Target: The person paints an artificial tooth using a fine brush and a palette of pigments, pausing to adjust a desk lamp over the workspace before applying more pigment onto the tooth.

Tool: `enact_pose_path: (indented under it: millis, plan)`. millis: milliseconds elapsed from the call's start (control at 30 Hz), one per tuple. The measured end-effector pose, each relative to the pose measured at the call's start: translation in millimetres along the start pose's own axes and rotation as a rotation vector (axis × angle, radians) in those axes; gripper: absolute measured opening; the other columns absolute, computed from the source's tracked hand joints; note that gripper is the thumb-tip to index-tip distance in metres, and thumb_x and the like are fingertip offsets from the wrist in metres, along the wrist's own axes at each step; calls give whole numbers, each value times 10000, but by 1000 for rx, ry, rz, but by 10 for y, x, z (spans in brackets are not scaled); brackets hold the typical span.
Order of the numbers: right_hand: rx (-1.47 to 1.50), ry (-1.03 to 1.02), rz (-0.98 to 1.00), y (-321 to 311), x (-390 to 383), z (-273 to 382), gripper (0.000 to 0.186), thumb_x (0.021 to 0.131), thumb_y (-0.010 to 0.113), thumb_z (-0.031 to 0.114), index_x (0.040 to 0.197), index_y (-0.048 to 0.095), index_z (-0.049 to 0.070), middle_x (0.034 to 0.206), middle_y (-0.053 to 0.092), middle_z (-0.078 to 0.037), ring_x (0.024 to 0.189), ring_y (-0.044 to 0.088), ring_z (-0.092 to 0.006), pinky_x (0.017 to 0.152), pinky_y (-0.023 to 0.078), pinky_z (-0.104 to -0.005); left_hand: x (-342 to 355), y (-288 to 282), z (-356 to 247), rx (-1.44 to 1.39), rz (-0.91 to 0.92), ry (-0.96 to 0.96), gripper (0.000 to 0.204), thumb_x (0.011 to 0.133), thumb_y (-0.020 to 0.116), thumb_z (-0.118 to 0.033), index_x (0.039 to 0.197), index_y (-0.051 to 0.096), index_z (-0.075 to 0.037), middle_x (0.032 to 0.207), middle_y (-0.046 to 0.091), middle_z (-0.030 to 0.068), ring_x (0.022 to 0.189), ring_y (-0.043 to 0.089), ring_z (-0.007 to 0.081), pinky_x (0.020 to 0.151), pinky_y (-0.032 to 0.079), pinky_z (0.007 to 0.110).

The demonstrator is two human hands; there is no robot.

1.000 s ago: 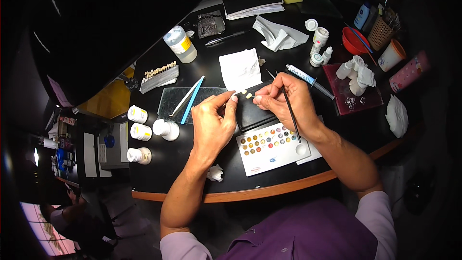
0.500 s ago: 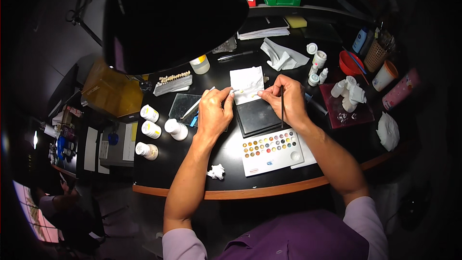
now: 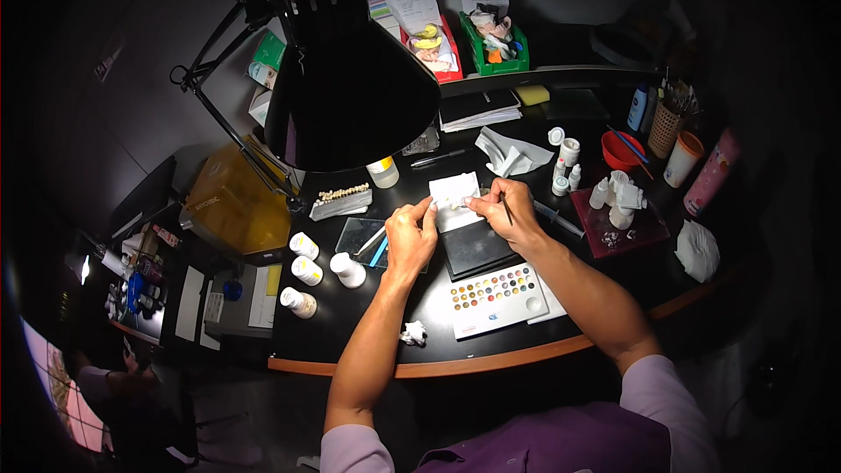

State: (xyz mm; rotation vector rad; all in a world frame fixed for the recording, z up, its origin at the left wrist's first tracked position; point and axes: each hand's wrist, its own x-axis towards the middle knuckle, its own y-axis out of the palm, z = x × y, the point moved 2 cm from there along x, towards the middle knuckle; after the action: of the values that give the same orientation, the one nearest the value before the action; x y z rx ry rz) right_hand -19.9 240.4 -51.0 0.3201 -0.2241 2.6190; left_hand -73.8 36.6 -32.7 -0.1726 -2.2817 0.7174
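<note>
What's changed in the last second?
The view tilted up, showing more of the red bin and green bin. The left hand and right hand now appear farther forward, over the white tissue. The right still holds the brush; the colour palette stayed put.

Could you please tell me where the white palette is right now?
In the head view, the palette sits below and right of centre, on the person's side of the black pad, with the crumpled tissue to its left.

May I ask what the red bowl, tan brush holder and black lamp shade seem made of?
Red bowl: probably smooth plastic, from its even colour. Tan brush holder: lattice pattern suggests wicker or matte plastic. Black lamp shade: likely painted metal, given faint edge highlights.
</note>
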Motion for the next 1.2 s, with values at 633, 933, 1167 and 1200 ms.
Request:
enact_pose_path:
  millis: [633, 933, 1167, 1200]
  plan:
    - [-442, -151, 156, -204, -388, 302, 412, 775, 898, 49, 641, 508, 60, 659, 740, -129, 652, 747, -145, 581, 551, -298, -37, -185, -168, -183, 90, 32, 203, 966, 722, -112, 1106, 799, 14, 742, 722, 106, 659, 631, 142, 631, 498, 304]
    - [-446, -420, 167, -265, -553, 564, 311, 813, 904, 173, 680, 653, 48, 681, 725, -56, 605, 646, -201, 582, 485, -361, -66, -427, -255, -271, 69, 190, 156, 905, 735, -74, 1025, 810, -8, 684, 696, 67, 620, 575, 166, 600, 457, 325]
    - [-176, -404, 156, -393, -671, 863, 274, 1089, 500, 210, 1048, 629, -28, 795, 692, -104, 603, 543, -122, 582, 426, -310, -92, -497, -384, -296, 80, 242, 158, 856, 756, -38, 1000, 803, 8, 735, 718, 107, 639, 612, 198, 606, 473, 321]
    - [-92, -443, 118, -390, -710, 901, 251, 1088, 467, 186, 1156, 570, -33, 810, 691, -96, 620, 535, -100, 595, 428, -298, -98, -502, -391, -298, 67, 275, 161, 849, 755, -34, 997, 803, 8, 742, 722, 110, 645, 617, 198, 608, 475, 321]
